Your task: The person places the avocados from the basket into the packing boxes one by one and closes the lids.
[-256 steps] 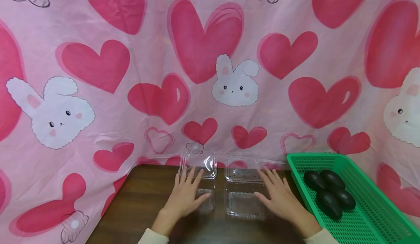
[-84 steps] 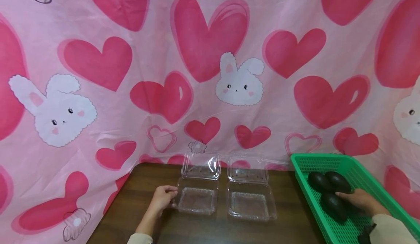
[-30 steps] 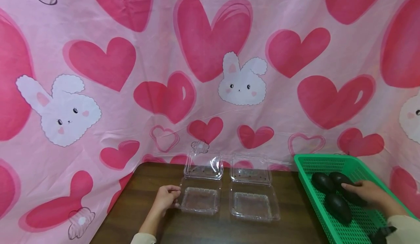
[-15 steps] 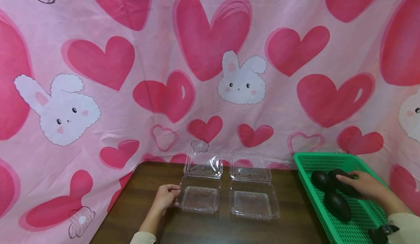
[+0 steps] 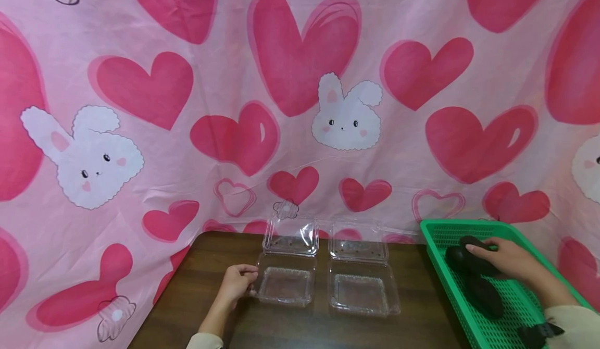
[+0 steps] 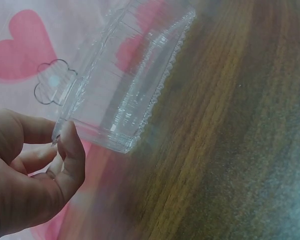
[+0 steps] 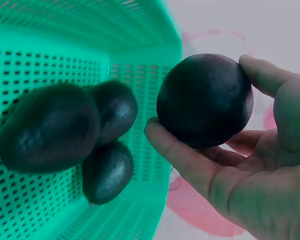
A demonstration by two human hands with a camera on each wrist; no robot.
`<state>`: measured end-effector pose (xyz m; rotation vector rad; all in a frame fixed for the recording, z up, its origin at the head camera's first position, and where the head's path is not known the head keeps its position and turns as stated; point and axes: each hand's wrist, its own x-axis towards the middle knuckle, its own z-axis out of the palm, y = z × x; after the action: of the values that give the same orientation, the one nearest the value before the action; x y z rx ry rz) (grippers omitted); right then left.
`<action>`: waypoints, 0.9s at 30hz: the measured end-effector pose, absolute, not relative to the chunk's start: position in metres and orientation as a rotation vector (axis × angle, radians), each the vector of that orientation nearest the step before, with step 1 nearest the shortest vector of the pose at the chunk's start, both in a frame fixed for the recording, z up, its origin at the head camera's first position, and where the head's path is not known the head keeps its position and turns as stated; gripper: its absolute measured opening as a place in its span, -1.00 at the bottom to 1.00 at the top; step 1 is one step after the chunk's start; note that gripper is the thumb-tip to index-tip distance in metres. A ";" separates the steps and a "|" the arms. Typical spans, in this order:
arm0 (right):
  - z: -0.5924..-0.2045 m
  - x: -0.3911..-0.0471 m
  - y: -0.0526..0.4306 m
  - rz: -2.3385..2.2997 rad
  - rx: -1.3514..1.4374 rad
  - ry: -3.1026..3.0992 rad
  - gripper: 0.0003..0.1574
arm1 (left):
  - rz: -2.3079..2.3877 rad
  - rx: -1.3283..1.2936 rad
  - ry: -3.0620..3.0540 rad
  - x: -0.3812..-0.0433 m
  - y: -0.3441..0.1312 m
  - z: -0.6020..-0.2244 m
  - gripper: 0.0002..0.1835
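My right fingers [image 7: 184, 162] hold a dark fruit [image 7: 204, 100] between them, near the basket's edge [image 7: 172, 45]; my left fingers [image 6: 74, 162] pinch a clear box [image 6: 122, 92].

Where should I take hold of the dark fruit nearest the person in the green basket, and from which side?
Likely best around the dark fruit's rounded middle, coming from above and the person's right: it lies lengthwise in the basket, top uncovered, bare mesh to its right, other fruit close at its far end.

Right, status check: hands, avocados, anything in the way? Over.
Left hand pinches clear clamshell rim. Right hand holds one avocado; three more in green basket. Basket wall between it and both open clamshells.
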<state>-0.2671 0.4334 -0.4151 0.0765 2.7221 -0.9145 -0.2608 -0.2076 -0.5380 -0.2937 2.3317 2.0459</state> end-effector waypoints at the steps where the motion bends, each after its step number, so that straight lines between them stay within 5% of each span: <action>1: -0.415 -0.267 0.431 -0.918 0.073 2.725 0.18 | 2.043 -0.297 2.331 -0.261 -0.208 -0.538 -0.75; 27: -0.401 -0.274 0.350 -0.977 -0.038 2.813 0.10 | 2.048 -0.334 2.347 -0.260 -0.207 -0.541 -0.77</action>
<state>-0.2741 0.3504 -0.4007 -0.0385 2.8134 -0.9765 -0.2601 -0.2069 -0.5406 -0.3340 2.3472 2.0478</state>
